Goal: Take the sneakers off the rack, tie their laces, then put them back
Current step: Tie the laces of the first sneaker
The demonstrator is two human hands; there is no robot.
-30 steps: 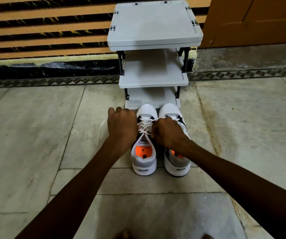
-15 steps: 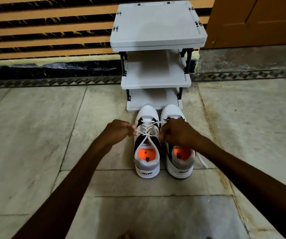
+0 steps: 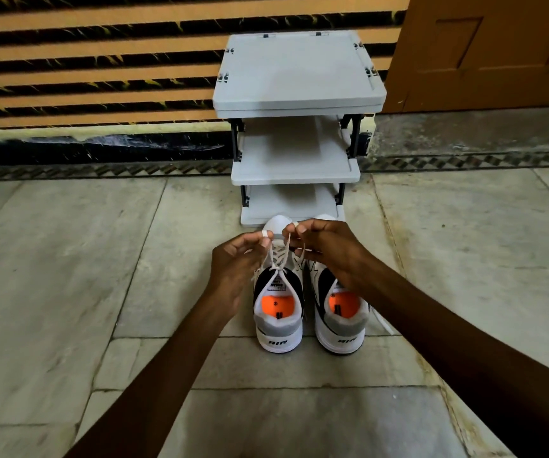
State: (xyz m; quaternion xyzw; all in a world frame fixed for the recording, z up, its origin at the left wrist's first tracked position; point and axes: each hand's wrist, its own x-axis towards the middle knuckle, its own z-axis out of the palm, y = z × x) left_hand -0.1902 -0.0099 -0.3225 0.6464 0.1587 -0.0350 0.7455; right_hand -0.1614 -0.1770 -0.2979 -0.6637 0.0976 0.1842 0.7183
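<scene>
Two white, grey and black sneakers with orange insoles stand side by side on the floor, heels toward me, toes at the grey shoe rack [image 3: 294, 175]. Over the left sneaker [image 3: 279, 312], my left hand [image 3: 238, 266] pinches one white lace [image 3: 278, 256] loop and my right hand [image 3: 324, 247] pinches the other end. Both lace strands rise from a crossing on the tongue. The right sneaker [image 3: 340, 317] is partly under my right wrist, with a loose lace trailing on the floor at its right side.
The rack has three bare grey shelves and stands against a striped orange and black wall. A brown wooden door [image 3: 491, 51] is at the back right. Pale marble floor tiles [image 3: 68, 276] spread all around the shoes.
My hands have come up and together above the left sneaker's toe, lifting the lace ends upward. Earlier they were pulling the laces apart sideways, lower over the shoes.
</scene>
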